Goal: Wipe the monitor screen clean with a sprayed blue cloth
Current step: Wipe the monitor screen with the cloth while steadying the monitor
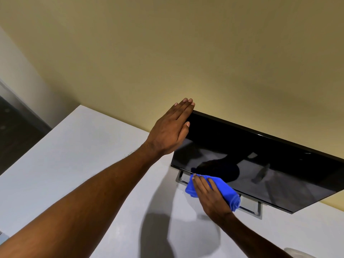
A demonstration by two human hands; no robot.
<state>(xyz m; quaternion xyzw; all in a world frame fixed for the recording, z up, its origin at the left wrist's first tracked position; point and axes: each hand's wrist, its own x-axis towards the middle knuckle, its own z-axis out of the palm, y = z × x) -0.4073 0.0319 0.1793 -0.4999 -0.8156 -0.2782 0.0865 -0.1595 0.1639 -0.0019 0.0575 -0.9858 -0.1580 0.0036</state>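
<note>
Position: the monitor screen point(260, 164) is standing on a white table point(74, 155) against a beige wall point(167, 53). It is tilting back slightly on a grey stand point(251, 206).

Hands: the left hand point(171, 131) is lying flat on the monitor's upper left corner, fingers straight and together, with the thumb resting on the glass. It is gripping nothing. The right hand point(210, 196) is pressing the blue cloth point(229, 195) against the screen's lower left edge. Its fingers are lying nearly straight across the bunched fabric, and the thumb is hidden.

Risks, as judged:
- The bracing thumb is touching the glass and is likely leaving a fresh print on an area needing cleaning.
- The cloth is sitting half off the bottom edge, so a stroke continuing downward is likely slipping onto the stand.
- Hard pressure low down, with bracing at one corner only, is risking rocking the panel.
- The bunched cloth is offering little contact and may be streaking.

Count: one monitor, one stand, one cloth, two hands. No spray bottle is showing.
</note>
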